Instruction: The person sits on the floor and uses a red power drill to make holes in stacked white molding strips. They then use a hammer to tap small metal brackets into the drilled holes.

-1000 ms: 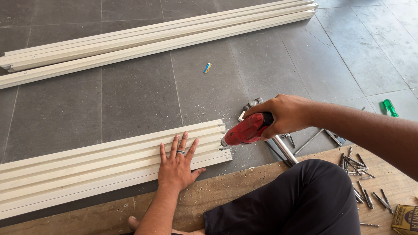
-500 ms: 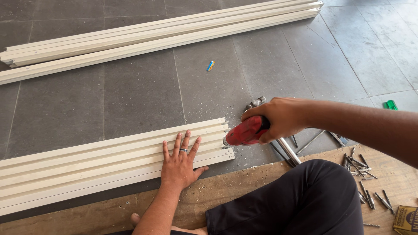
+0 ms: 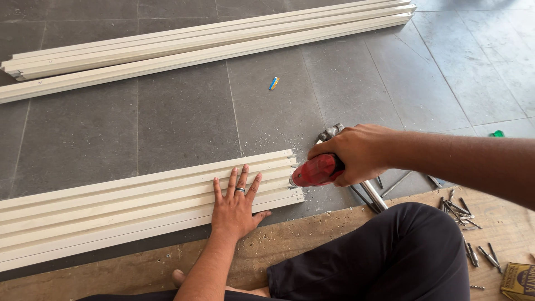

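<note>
Several cream-white ribbed profiles (image 3: 111, 209) lie side by side on the grey tiled floor in front of me. My left hand (image 3: 237, 203) lies flat on them with fingers spread, a ring on one finger. My right hand (image 3: 356, 153) grips a red power drill (image 3: 315, 170), its nose pressed against the right end of the profiles. White shavings lie on the tile around that end.
More long white profiles (image 3: 212, 39) lie across the far floor. A small blue and yellow piece (image 3: 273, 83) sits on the tile. A hammer (image 3: 356, 184) lies under my right hand. Several screws and bits (image 3: 460, 209) and a yellow box (image 3: 517, 281) rest on a wooden board (image 3: 312, 234). My knee (image 3: 401, 251) is at bottom.
The drill nose has come in against the end of the profiles. My left hand has stayed flat in place.
</note>
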